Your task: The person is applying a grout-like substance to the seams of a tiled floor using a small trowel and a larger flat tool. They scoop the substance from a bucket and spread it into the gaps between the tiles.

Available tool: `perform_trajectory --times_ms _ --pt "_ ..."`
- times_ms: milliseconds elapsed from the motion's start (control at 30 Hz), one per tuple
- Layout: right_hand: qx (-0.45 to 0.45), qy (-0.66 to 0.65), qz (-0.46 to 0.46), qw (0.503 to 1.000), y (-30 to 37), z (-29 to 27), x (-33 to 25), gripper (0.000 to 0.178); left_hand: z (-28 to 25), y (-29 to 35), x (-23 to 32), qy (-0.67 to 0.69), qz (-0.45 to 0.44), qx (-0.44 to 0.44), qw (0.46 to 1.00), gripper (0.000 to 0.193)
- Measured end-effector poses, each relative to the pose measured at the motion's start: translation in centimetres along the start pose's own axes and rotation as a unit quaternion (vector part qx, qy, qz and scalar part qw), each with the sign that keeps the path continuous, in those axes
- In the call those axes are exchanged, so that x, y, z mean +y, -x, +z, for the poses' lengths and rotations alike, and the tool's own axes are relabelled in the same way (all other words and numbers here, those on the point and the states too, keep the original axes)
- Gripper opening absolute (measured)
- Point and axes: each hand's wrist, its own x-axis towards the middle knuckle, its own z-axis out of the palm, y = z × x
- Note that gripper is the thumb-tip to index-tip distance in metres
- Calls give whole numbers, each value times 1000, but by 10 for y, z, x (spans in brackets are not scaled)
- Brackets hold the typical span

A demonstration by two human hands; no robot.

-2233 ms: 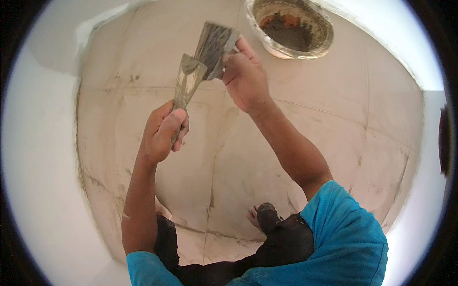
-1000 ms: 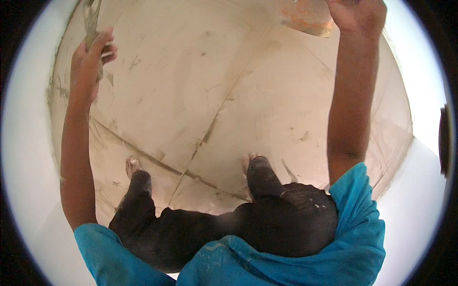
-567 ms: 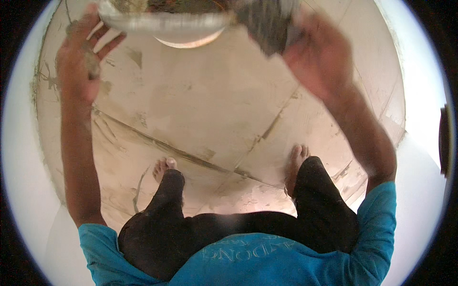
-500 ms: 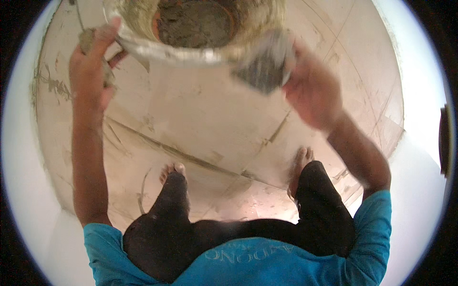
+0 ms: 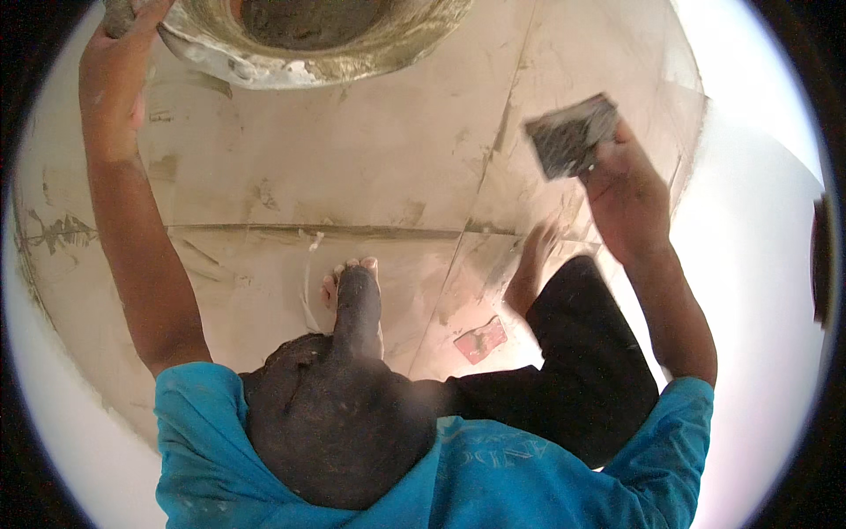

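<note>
My right hand point(image 5: 630, 194) is closed on a flat, roughly square scraper point(image 5: 568, 137), dark grey and smeared with paste. It is held up over the floor at the right, apart from the tub. A wide tub point(image 5: 256, 72) with a pale, paste-crusted rim stands at the far left, cut off by the top edge. Grey-brown paste point(image 5: 308, 22) lies in its bottom. My left hand point(image 5: 115, 79) is beside the tub's left rim, its fingers partly out of view. A grey, dirty lump point(image 5: 117, 18), perhaps a rag or sponge, is in its grip.
Large beige floor tiles point(image 5: 352, 159) carry smears of paste, and a dark joint point(image 5: 308, 231) crosses them. A small red flat piece point(image 5: 482, 341) lies between my feet. My bare feet point(image 5: 352, 273) are on the tiles. A white wall point(image 5: 749, 264) rises at the right.
My right hand has moved the scraper from the tub's rim to the right. The tub and my left hand now appear farther up and left. My legs have shifted, and the red piece has come into view.
</note>
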Motion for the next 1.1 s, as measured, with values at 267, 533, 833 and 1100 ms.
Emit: perform_trajectory --times_ms 267,533,833,1100 --pt "-13 -72 -186 980 -18 7 -50 33 -17 32 85 -220 62 6 973 45" --pt "-50 -220 -119 967 8 -36 -17 31 -18 66 155 -155 115 -39 980 38" --pt "-19 -173 -133 976 24 -57 -5 44 -7 64 177 -119 61 46 990 40" --pt "-151 -312 -90 934 45 7 -10 39 42 122 223 -94 298 91 946 25"
